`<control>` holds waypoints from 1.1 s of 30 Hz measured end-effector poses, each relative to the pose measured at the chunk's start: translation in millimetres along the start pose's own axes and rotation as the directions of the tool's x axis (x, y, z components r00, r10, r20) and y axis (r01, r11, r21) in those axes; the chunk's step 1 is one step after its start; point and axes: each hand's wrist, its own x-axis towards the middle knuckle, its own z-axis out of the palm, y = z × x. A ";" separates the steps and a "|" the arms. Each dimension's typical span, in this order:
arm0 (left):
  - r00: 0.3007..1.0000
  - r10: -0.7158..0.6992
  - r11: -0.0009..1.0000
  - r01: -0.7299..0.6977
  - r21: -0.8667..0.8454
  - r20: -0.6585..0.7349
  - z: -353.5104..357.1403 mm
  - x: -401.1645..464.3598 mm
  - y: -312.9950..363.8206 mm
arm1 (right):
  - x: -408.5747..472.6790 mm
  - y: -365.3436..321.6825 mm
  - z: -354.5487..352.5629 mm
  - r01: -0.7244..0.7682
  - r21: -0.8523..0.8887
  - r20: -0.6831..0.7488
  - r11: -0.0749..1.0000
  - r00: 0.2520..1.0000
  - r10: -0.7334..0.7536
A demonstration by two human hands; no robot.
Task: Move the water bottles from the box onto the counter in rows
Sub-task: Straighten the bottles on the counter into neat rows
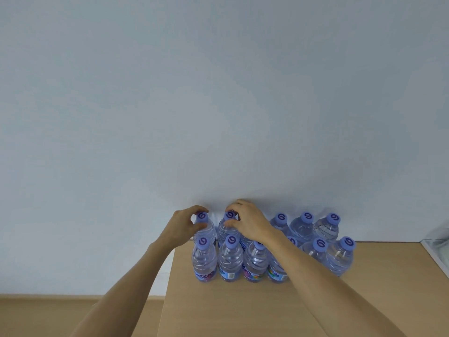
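Observation:
Several clear water bottles with purple caps stand upright in two rows on the wooden counter (243,307), against the pale wall. My left hand (181,227) curls round the neck of the back-row bottle at the far left (202,224). Beside it, my right hand (245,221) pinches the cap and neck of the second back-row bottle (227,227). My right forearm crosses over the front row and hides parts of two bottles. The front-row bottles (230,261) show coloured labels. The box is out of view.
The counter's left edge (167,288) drops to a lower wooden floor. A pale framed object (435,251) lies at the counter's right edge. Bare counter surface stretches in front of the bottles toward me.

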 end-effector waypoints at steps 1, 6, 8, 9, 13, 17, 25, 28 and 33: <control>0.999 -0.022 0.999 0.021 -0.039 -0.038 3.0 0.4 2.2 | 0.2 0.3 -0.2 0.000 -0.001 0.005 1.000 1.000 0.000; 0.970 -0.140 0.980 0.107 -0.169 -0.197 23.0 -0.2 12.9 | -0.4 1.9 1.2 -0.003 -0.009 0.004 1.000 1.000 0.004; 0.983 -0.117 0.979 0.091 -0.182 -0.138 17.0 0.8 8.2 | 0.1 3.1 1.5 -0.002 -0.008 0.004 1.000 1.000 0.002; 0.993 -0.083 0.986 0.071 -0.150 -0.079 11.5 1.3 4.9 | 0.6 3.7 1.6 0.000 -0.008 0.006 1.000 1.000 0.000; 0.998 0.009 1.000 -0.009 0.002 0.056 -2.5 2.7 -1.3 | 1.1 4.4 1.9 0.000 -0.002 0.009 1.000 1.000 0.000; 0.992 -0.082 0.996 0.077 -0.053 -0.097 6.1 4.1 4.3 | 1.2 4.0 1.8 0.009 -0.007 0.004 1.000 1.000 -0.009; 1.000 -0.024 1.000 0.024 -0.005 0.015 1.0 0.1 1.6 | 0.4 4.9 2.2 0.001 -0.008 -0.007 1.000 1.000 -0.001; 0.999 -0.049 0.999 0.049 -0.008 0.006 1.4 0.6 2.1 | 0.6 4.8 2.6 0.000 -0.016 -0.011 1.000 1.000 0.000; 0.998 -0.065 0.997 0.065 -0.031 -0.010 3.1 1.3 3.5 | -1.6 5.2 -0.1 0.005 -0.013 0.035 1.000 0.999 -0.004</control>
